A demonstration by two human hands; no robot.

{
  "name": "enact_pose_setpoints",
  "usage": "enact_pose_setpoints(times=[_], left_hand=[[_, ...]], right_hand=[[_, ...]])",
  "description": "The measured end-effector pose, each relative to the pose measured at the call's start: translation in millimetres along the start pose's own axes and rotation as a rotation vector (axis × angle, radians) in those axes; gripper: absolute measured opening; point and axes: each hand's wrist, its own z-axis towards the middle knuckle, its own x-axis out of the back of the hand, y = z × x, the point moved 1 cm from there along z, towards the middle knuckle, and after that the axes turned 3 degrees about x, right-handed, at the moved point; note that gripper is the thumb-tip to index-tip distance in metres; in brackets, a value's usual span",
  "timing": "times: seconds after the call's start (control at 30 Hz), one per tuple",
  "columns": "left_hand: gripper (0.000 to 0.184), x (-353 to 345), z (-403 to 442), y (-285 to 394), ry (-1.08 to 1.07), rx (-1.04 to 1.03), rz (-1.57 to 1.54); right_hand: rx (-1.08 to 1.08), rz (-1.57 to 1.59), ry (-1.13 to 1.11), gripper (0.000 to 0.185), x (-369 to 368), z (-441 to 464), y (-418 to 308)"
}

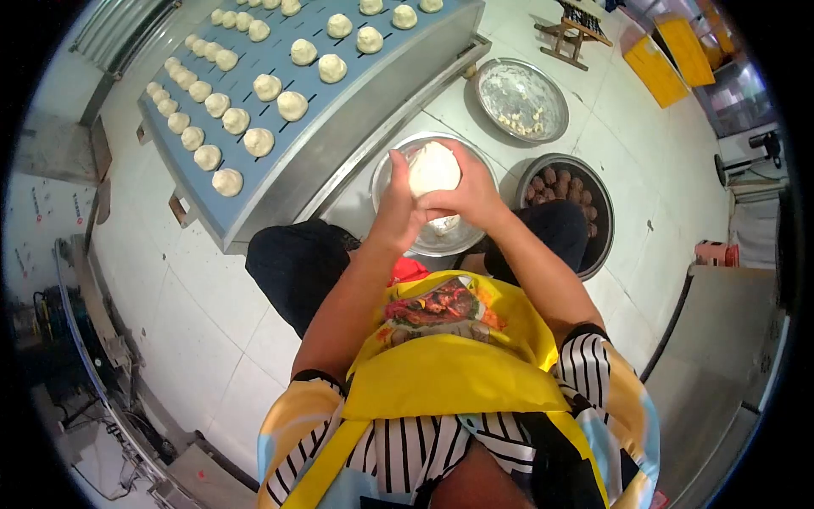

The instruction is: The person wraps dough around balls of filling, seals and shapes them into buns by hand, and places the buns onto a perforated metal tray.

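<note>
Two bare hands hold one pale ball of dough point(434, 170) above a round metal bowl point(381, 188), between the knees of a seated person. The left hand point(395, 204) cups the dough's left side, thumb pointing up along it; the right hand point(475, 187) curls around the other side, its thumb across the lower edge. Both sets of fingers are bent close around the dough, though some fingertips are hidden. The person wears a yellow apron point(458, 373) printed with a picture of food in red and orange; any lettering on it is too small to read. Ahead and to the left, a blue slotted surface point(280, 165) on a metal frame carries rows of similar dough balls point(292, 105). Beyond the bowl, a wide metal basin point(549, 100) holds small dough scraps. Beside the right knee, a dark-rimmed pot point(604, 246) holds brown lumps point(564, 181). Small red and dark marks point(36, 205) on a white panel at far left are also too small to read.
</note>
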Motion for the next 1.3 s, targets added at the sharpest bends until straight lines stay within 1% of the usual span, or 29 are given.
enact_pose_setpoints(times=[0.03,0.13,0.17,0.23,0.27,0.33,0.37,0.43,0.47,0.53,0.57,0.67,0.73,0.77,0.8,0.83,0.87,0.9,0.93,0.97,1.03,1.07,1.13,1.17,1.23,1.27,1.3], left_hand=[[0.084,-6.7,-5.0,4.3,0.042,-0.006,-0.048],[0.080,-2.8,-2.5,7.3,0.015,-0.092,-0.133],[0.075,5.5,4.8,2.5,0.008,-0.140,-0.078],[0.072,6.4,6.5,4.3,-0.014,-0.149,0.034],[0.071,6.4,6.8,5.5,-0.024,-0.154,0.092],[0.070,-1.7,-1.5,8.2,-0.043,-0.100,-0.130],[0.069,-5.0,-4.4,8.9,-0.056,-0.066,-0.236],[0.071,-2.5,-1.9,9.9,-0.007,-0.129,-0.119],[0.072,-0.5,-1.1,10.6,0.021,-0.166,-0.067],[0.071,5.9,-1.9,14.9,-0.059,-0.088,0.041],[0.071,7.3,-3.3,16.7,-0.101,-0.045,0.100],[0.069,-3.3,-2.9,12.4,0.023,-0.110,-0.155],[0.068,6.2,3.4,6.8,-0.005,-0.148,-0.134],[0.068,10.8,6.2,5.2,-0.019,-0.168,-0.128],[0.068,15.8,6.0,10.4,-0.145,-0.109,-0.092],[0.068,23.0,3.5,18.4,-0.269,-0.044,-0.057],[0.068,21.9,2.3,18.6,-0.250,-0.027,-0.063],[0.067,19.6,0.4,19.7,-0.231,-0.010,-0.069],[0.067,5.5,-2.3,16.0,-0.068,-0.042,-0.117],[0.066,-0.9,-3.9,14.2,0.096,-0.074,-0.164],[0.061,1.3,-1.8,14.3,0.052,-0.165,-0.126],[0.059,3.8,-0.9,13.8,0.031,-0.212,-0.114],[0.058,17.5,-1.1,24.3,-0.281,-0.080,-0.156],[0.057,21.5,-3.3,25.7,-0.435,-0.009,-0.175],[0.063,9.2,1.1,13.9,-0.098,-0.087,-0.180],[0.065,5.6,2.7,10.2,0.070,-0.127,-0.180],[0.065,5.3,2.5,10.7,0.038,-0.123,-0.179]], right_hand=[[0.055,-0.129,0.069,0.085,-5.0,0.2,-4.1],[0.349,0.223,-0.011,0.085,-11.5,6.0,-0.1],[0.301,0.196,-0.028,0.085,-9.9,6.8,2.4],[0.203,0.145,-0.059,0.084,-6.4,4.6,4.5],[0.192,0.102,0.003,0.083,-7.9,3.3,2.3],[0.175,0.017,0.118,0.081,-12.6,0.8,-10.8],[0.208,-0.036,0.128,0.079,-14.5,1.8,-11.3],[0.267,-0.150,0.159,0.076,-15.3,2.6,-11.0],[0.237,-0.038,0.080,0.075,-12.4,3.3,-14.3],[0.168,0.191,-0.082,0.072,-7.2,2.5,-25.5],[0.172,0.127,-0.014,0.071,-9.1,1.8,-22.9],[0.231,-0.067,0.145,0.068,-17.3,7.1,-13.6],[0.300,-0.178,0.224,0.065,-21.7,6.9,-14.8],[0.211,0.004,0.105,0.064,-19.3,5.6,-17.5],[0.120,0.186,-0.015,0.063,-14.9,3.4,-28.3],[0.101,0.224,-0.035,0.062,-15.4,2.0,-28.5],[0.082,0.263,-0.054,0.062,-15.9,0.6,-28.7],[0.146,0.155,0.027,0.061,-18.8,5.4,-22.0],[0.212,0.045,0.107,0.061,-20.5,9.6,-19.8],[0.249,-0.046,0.137,0.061,-22.3,11.2,-21.4],[0.310,-0.228,0.207,0.061,-24.0,8.9,-23.6],[0.198,-0.052,0.102,0.061,-21.7,5.7,-26.9],[-0.027,0.303,-0.109,0.061,-17.0,0.3,-44.7],[0.021,0.224,-0.039,0.061,-20.2,0.5,-37.1],[0.130,0.058,0.100,0.061,-25.9,10.8,-19.5],[0.203,-0.050,0.129,0.061,-26.0,13.7,-18.7],[0.269,-0.157,0.159,0.061,-26.1,14.1,-18.5]])
